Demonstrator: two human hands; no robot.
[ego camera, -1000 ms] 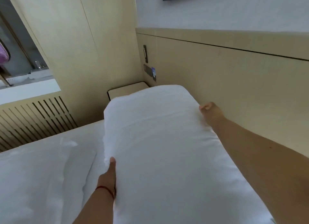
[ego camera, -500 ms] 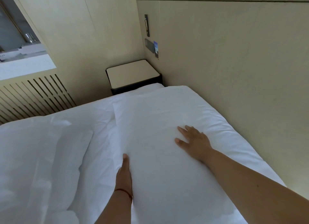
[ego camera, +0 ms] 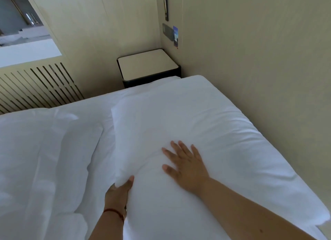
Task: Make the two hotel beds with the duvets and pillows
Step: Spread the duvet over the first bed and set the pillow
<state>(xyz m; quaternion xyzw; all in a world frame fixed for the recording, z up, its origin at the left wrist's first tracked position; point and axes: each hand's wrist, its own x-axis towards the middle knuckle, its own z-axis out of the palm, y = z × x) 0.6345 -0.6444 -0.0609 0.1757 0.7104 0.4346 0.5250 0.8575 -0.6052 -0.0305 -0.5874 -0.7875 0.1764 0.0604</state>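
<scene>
Right fingers [ego camera: 180, 150] now spread flat on the pillow [ego camera: 188, 118], where 1 s ago they gripped its far edge; the pillow, then lifted, now lies on the bed [ego camera: 100, 103] along the headboard [ego camera: 259, 60], so placement looks nearly done. Left hand [ego camera: 119, 192] cups the pillow's near-left edge, thumb on top, both forearms reaching forward.
</scene>
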